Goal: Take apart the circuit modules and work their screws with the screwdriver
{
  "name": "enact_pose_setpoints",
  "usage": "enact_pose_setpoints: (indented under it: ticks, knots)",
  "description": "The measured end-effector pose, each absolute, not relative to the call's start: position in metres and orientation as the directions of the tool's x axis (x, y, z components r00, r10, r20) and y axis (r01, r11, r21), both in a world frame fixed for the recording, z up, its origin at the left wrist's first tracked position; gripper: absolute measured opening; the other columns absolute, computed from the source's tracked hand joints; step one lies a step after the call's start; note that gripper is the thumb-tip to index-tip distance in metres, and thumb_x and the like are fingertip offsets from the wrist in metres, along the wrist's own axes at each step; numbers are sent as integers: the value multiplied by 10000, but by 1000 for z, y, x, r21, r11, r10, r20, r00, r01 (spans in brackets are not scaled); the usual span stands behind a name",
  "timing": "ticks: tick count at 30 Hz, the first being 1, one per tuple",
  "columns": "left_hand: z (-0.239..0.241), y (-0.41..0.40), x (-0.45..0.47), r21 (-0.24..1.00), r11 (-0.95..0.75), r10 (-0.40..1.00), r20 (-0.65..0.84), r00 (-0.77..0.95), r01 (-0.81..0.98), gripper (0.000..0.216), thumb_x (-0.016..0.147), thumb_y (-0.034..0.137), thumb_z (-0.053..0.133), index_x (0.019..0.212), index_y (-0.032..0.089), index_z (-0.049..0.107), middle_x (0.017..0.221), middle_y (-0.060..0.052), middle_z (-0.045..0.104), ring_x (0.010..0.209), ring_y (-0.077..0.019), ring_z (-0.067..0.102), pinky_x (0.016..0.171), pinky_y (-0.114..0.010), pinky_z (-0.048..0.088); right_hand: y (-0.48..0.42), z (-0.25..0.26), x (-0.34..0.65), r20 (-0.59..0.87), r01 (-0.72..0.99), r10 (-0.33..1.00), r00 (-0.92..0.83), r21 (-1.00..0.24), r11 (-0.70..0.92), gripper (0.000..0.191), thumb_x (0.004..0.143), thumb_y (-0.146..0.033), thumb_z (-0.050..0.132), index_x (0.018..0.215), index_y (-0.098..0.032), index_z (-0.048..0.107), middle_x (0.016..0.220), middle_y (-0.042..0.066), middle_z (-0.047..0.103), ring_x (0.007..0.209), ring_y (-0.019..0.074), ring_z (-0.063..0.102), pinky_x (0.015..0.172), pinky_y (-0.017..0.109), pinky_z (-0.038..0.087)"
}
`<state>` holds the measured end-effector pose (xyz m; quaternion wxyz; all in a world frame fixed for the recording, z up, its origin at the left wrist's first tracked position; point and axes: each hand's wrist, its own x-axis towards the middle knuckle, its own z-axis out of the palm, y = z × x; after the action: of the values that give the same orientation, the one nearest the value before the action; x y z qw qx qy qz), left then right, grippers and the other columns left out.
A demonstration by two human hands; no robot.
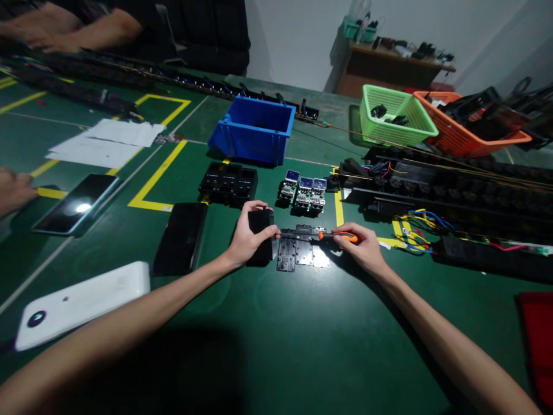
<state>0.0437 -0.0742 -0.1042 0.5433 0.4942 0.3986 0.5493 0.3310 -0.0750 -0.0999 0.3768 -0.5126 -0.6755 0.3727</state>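
My left hand (249, 235) is wrapped round a black box-like housing (260, 242), holding it on edge on the table. In my right hand (362, 248) is a screwdriver with an orange and black handle (344, 237); its shaft points left toward the housing's side. Beneath the shaft lie several flat black plates (304, 253) side by side. Behind them stand three small circuit boards with blue-faced displays (305, 187). Farther left sit black housings (228, 183) in a row. Whether the screwdriver's tip touches the housing I cannot make out.
A blue bin (254, 131) stands behind the housings. Green (395, 118) and orange baskets (470, 129) hold black parts at the back right. Long black assemblies with loose wires (432, 178) lie on the right. Phones (180, 237) and a white device (86, 302) lie left, near another person's hand (16, 187).
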Motion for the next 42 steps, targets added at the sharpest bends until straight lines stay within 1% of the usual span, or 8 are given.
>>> enact_pose_setpoints:
  ticks: [6,13,16,20,25,29,35,42]
  knots:
    - [-104,-77,45,969,-70,993,91,80,-237,553,693,282,739,1111,227,380,991,-18,543,652,-131,673,592,-303,584,-74,-104,332,158,328,977,-141,-924,197,298,732,-393,745,943,-188,695,813,22,671,614,130,585,553,255,470]
    - [-107,-75,48,962,-98,990,121,74,-254,597,673,264,758,1126,231,371,1010,-21,568,643,-123,671,615,-308,582,-75,-104,331,151,224,981,-124,-958,176,318,678,-364,792,923,-184,697,795,10,654,593,110,559,532,239,465]
    - [-105,-68,50,962,-64,991,93,98,-267,545,698,280,733,1101,217,371,829,14,593,617,-135,661,615,-310,570,-69,-106,327,144,159,980,-140,-973,166,337,659,-343,809,932,-183,694,825,16,667,622,112,575,552,237,477]
    - [-102,-59,51,940,21,988,34,153,-340,358,799,312,570,1097,199,407,689,11,598,574,-156,642,571,-310,544,-57,-109,320,139,135,977,-163,-978,162,348,640,-330,824,921,-171,695,812,16,673,627,113,585,560,236,478]
    - [-100,-59,54,896,27,992,32,125,-443,356,786,287,574,1119,202,479,918,-40,649,678,-165,666,656,-354,564,-55,-107,315,134,83,972,-193,-985,152,267,728,-355,763,895,-179,651,671,-6,656,577,122,591,566,251,490]
    - [-96,-63,57,885,48,990,19,141,-463,455,793,311,645,1216,230,495,1134,-76,642,741,-152,669,735,-362,566,-59,-105,315,131,31,963,-237,-989,142,234,791,-380,705,892,-195,605,714,6,684,532,117,580,534,255,485]
    - [-97,-59,55,802,210,968,-90,235,-559,561,837,335,617,1358,268,419,1056,-85,692,756,-144,670,682,-283,556,-59,-107,318,122,29,963,-242,-991,133,270,836,-397,655,1009,-190,635,683,4,663,509,104,547,509,238,451]
    - [-96,-53,51,734,352,935,-249,251,-581,373,850,368,558,1083,86,632,893,-109,715,673,-144,660,614,-257,560,-59,-105,318,111,117,952,-285,-982,150,246,800,-370,699,948,-178,664,711,-1,632,536,88,519,522,227,410]
